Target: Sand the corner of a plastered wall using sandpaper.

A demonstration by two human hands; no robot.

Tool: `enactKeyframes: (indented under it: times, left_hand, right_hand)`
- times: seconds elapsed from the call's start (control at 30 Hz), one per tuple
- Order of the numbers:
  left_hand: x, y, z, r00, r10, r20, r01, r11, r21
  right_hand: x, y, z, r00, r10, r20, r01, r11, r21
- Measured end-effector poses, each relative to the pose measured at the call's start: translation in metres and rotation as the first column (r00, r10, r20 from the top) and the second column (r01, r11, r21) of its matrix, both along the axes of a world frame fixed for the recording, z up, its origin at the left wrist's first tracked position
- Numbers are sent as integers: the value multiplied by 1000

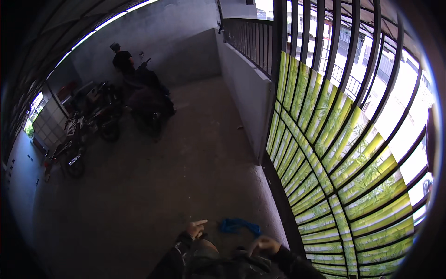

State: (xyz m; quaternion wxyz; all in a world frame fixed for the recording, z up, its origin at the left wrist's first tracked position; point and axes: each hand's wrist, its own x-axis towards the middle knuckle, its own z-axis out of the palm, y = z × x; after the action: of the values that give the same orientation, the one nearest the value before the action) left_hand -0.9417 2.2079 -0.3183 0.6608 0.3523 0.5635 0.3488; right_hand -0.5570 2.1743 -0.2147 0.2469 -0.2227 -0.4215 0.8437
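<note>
Here the blue cloth (239, 226) lies crumpled on the concrete floor (176, 186), just ahead of both hands and between them, nearer the right one. Neither hand touches it. The left hand (195, 229) is held up empty over the person's lap, its forefinger stretched out and pointing to the right, the other fingers curled in. The right hand (262, 245) is loosely curled with the fingers bent downward; whether anything small sits inside it I cannot tell, since it is dark and seen from the back. Judging by this, the work with the cloth is at most barely begun: the cloth is still on the floor, not gripped, not spread, and nothing near the hands looks wiped or covered.

No box, bucket or other container shows near the hands, so there are no contents to tell.

To the right of the right hand rises a black barred gate (344, 153), backed with a sheet printed with green leaves. Further ahead of the hands a low grey wall (241, 88) with a railing runs away. Far ahead and to the left, well apart from the hands, several parked motorbikes (93, 125) stand in the dim part of the yard, and another person (123, 60) in dark clothes stands beside them.
</note>
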Motion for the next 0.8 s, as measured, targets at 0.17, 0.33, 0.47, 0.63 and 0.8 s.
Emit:
enactKeyframes:
  times: [0.17, 0.33, 0.47, 0.63, 0.8]
  left_hand:
    - [-27, 70, -16, 999, -39, -36, 38, 999, -6]
    - [14, 144, -7, 903, -411, 130, 431, 856, -287]
    - [31, 165, -5, 574, -794, 199, 803, 593, 51]
    - [57, 278, 173, 166, -975, 144, 945, 200, 259]
    - [24, 428, 30, 643, -712, 281, 672, 701, 237]
  right_hand:
    - [-27, 23, 10, 983, 53, -175, -44, 998, 54]
    - [-44, 94, 24, 987, -12, -160, 38, 986, 163]
    - [-71, 195, -70, 934, -355, 42, 357, 930, -88]
    - [-138, 259, -117, 795, -584, 167, 555, 587, -589]
    - [-210, 290, -118, 848, -526, 56, 477, 714, -513]
